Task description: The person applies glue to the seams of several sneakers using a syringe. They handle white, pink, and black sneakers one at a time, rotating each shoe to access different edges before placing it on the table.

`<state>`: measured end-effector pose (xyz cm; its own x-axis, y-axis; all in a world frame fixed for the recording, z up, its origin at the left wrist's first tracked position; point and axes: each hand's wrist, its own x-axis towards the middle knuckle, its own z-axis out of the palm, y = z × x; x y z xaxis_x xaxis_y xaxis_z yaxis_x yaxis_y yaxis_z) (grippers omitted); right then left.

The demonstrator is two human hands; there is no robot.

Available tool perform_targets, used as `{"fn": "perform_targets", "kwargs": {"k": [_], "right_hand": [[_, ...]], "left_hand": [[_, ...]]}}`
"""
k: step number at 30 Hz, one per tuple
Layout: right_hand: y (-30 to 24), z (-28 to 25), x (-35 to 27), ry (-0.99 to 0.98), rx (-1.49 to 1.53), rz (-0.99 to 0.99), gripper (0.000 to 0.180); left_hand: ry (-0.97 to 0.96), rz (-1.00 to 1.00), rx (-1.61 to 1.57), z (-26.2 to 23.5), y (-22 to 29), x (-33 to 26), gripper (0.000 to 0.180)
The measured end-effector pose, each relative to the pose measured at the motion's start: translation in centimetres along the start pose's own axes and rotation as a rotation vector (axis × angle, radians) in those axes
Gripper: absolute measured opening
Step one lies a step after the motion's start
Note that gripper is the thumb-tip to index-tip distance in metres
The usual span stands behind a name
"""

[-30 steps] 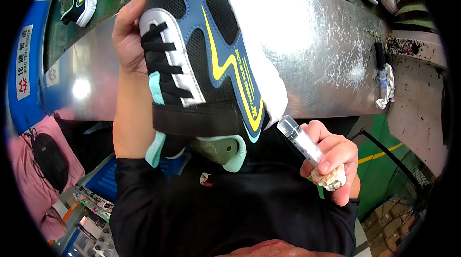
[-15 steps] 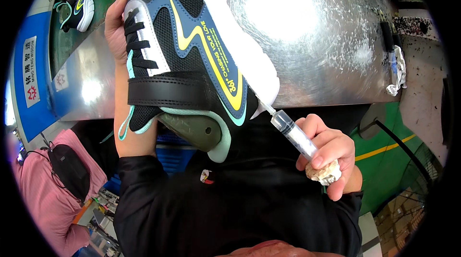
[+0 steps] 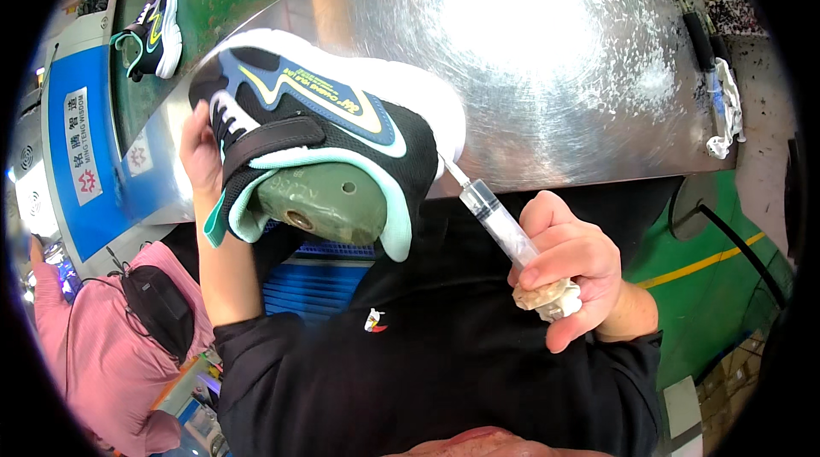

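Observation:
My left hand (image 3: 200, 160) grips a black and blue sneaker (image 3: 329, 115) by its toe and lace side. The shoe is tilted so that its ankle opening with teal lining turns toward me, and a dark green shoe last (image 3: 329, 196) fills it. White sole faces away from me. In my right hand (image 3: 585, 256) is a clear syringe (image 3: 502, 225), its thin tip at the sole edge near the heel. A crumpled off-white wad (image 3: 551, 299) covers the plunger end under my fingers and thumb. Whether the tip touches the shoe is hard to tell.
A scratched metal worktable (image 3: 376, 21) with white residue lies beyond the shoe. Another similar sneaker (image 3: 155, 40) rests on a green surface at far left. Black-handled tools (image 3: 700, 43) and a crumpled white cloth (image 3: 726, 111) are at right. Someone in pink (image 3: 111, 329) is at lower left.
The shoe has tipped and moved farther off, showing more of the last inside its opening. My right hand and the syringe have shifted slightly left with it.

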<state>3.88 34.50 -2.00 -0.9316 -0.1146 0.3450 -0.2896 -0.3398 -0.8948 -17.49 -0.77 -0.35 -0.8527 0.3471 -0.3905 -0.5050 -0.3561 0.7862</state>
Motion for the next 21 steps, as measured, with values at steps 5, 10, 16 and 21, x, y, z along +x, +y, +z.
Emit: {"fn": "perform_targets", "kwargs": {"k": [5, 10, 16, 21], "right_hand": [[0.3, 0.2, 1.2, -0.054, -0.083, 0.023, 0.051], [0.6, 1.2, 1.6, -0.032, -0.108, 0.064, 0.047], [0.6, 2.0, 1.6, -0.020, -0.149, 0.080, 0.046], [0.4, 2.1, 1.6, -0.026, -0.200, 0.098, 0.047]], "left_hand": [[0.132, 0.031, 0.235, -0.7, -0.5, -4.8, 0.046], [0.226, 0.021, 0.139, -4.3, -2.2, -10.3, 0.043], [0.073, -0.163, 0.011, 1.0, -4.9, -13.4, 0.063], [0.028, -0.268, -0.040, 5.0, -7.7, -13.9, 0.091]]}}
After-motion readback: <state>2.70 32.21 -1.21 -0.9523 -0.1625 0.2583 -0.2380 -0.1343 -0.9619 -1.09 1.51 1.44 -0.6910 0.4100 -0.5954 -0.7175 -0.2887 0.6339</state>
